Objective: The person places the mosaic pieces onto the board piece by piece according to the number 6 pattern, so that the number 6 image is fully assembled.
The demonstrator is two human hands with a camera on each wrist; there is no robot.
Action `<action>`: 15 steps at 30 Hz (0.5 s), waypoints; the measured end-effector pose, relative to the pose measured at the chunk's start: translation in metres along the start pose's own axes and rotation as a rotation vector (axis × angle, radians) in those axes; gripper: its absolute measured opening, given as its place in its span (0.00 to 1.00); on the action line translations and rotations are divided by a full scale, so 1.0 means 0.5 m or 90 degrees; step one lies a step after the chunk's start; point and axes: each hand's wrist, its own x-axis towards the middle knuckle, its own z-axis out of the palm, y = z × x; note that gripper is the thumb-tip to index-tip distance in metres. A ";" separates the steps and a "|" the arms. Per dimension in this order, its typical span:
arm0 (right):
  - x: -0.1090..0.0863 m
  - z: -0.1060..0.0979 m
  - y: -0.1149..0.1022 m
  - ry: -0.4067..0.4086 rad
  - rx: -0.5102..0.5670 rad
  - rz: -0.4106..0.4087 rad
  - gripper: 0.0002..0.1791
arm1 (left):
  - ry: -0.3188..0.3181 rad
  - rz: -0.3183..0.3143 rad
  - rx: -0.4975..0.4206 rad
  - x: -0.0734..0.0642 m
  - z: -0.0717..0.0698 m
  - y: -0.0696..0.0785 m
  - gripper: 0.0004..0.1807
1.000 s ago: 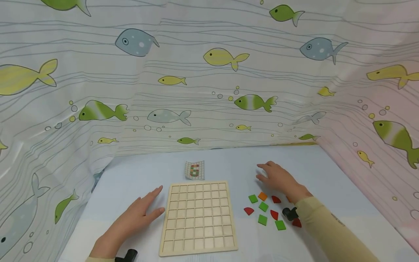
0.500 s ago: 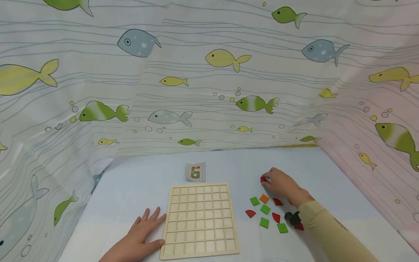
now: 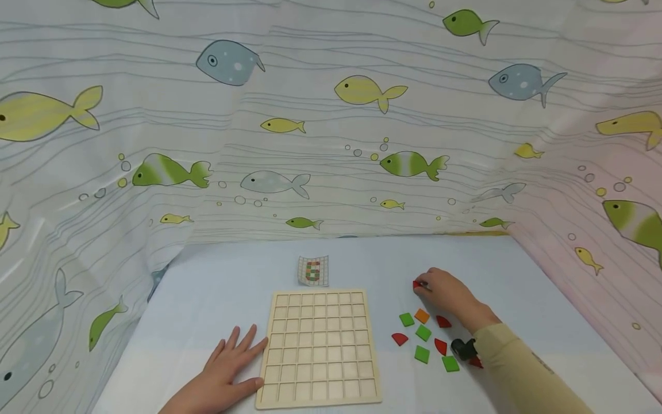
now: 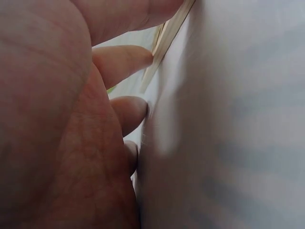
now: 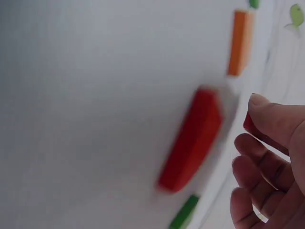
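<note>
While a fish-printed sheet (image 3: pixel 310 144) encloses the far, left and right edges, the tabletop (image 3: pixel 372 259) presents a pale, flat work surface. A wooden grid board (image 3: pixel 322 338) lies flat, left of the midpoint between the tabletop's left and right edges, its far side roughly aligned with the far edge. A tan sleeve (image 3: pixel 522 368) covers the right forearm and passes over the tabletop's right half.

The left hand (image 3: pixel 222 368) is released: it rests on the tabletop with fingers spread, between the left edge and the board, thumb and index finger touching the board's left side. The right hand (image 3: pixel 449 292) is located between the board and the tabletop's far right corner; its thumb and index finger grasp the held red piece (image 3: pixel 416 284).

A printed card (image 3: pixel 312 271), slightly curled, lies between the board and the far edge. A black wrist device (image 3: pixel 462 349) is fitted at the sleeve's cuff.

Four green squares (image 3: pixel 423 332) and an orange square (image 3: pixel 422 315) lie between the board and the right edge. Red quarter-round pieces (image 3: pixel 400 339) lie among them; another red piece (image 3: pixel 476 363) is partly hidden by the wrist device. The held red piece is positioned nearer the far edge than these; whether it contacts the tabletop cannot be determined. Its full outline is obscured by the fingers.
</note>
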 end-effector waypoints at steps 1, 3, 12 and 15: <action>-0.002 -0.003 -0.007 0.005 0.004 -0.001 0.15 | 0.000 -0.002 0.000 0.001 -0.001 0.001 0.39; -0.004 -0.008 -0.023 0.013 0.018 -0.006 0.15 | 0.000 -0.006 -0.001 0.001 -0.002 0.003 0.39; 0.000 -0.012 -0.113 0.031 0.048 -0.072 0.12 | -0.002 0.001 0.001 0.004 -0.001 0.005 0.39; 0.000 -0.005 -0.142 0.031 0.062 -0.108 0.11 | -0.008 -0.003 0.005 0.004 0.000 0.005 0.39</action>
